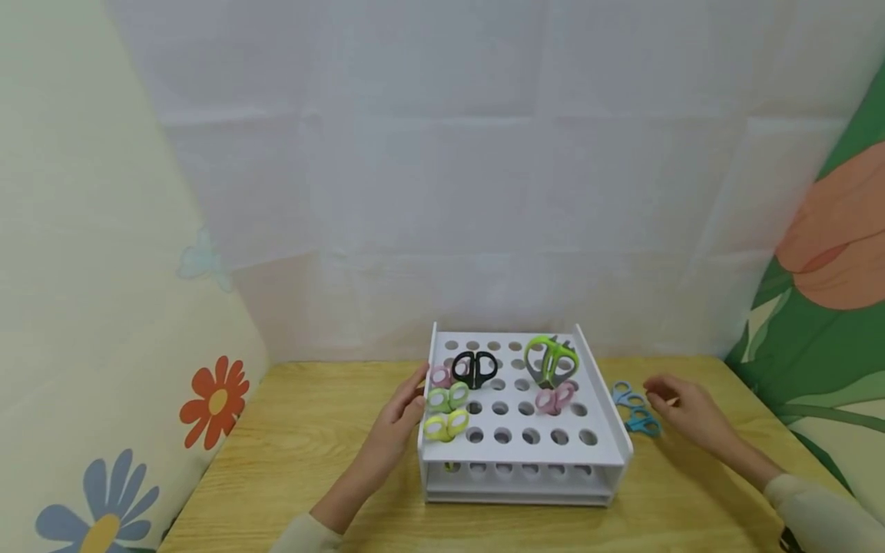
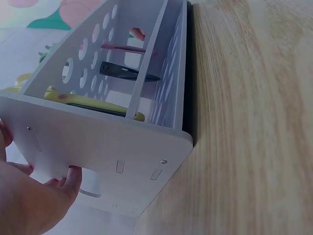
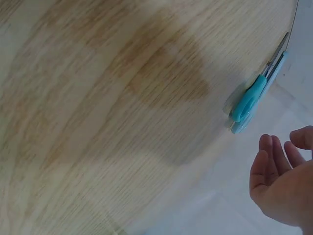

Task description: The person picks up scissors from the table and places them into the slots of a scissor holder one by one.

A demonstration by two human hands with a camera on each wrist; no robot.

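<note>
A white rack (image 1: 512,449) with rows of round holes stands on the table. My left hand (image 1: 392,426) is at its left side wall, with fingers hooked at the cut-out (image 2: 91,182) in that wall. Down the rack's left side stand pink scissors (image 1: 439,376), black scissors (image 1: 474,370), light green scissors (image 1: 448,397) and yellow scissors (image 1: 445,425). Farther right are bright green-and-grey scissors (image 1: 551,361) and pink scissors (image 1: 555,399). Beside the rack lie light blue scissors (image 1: 627,395) and teal scissors (image 1: 644,422). My right hand (image 1: 687,411) hovers near them, fingers loosely bent, holding nothing.
The wooden table (image 1: 325,430) runs back to a white cloth backdrop (image 1: 429,192). Flower-printed cloths hang on both sides. Below the rack's top sheet is a second holed shelf (image 1: 512,470), and yellow handles (image 2: 98,102) poke through inside.
</note>
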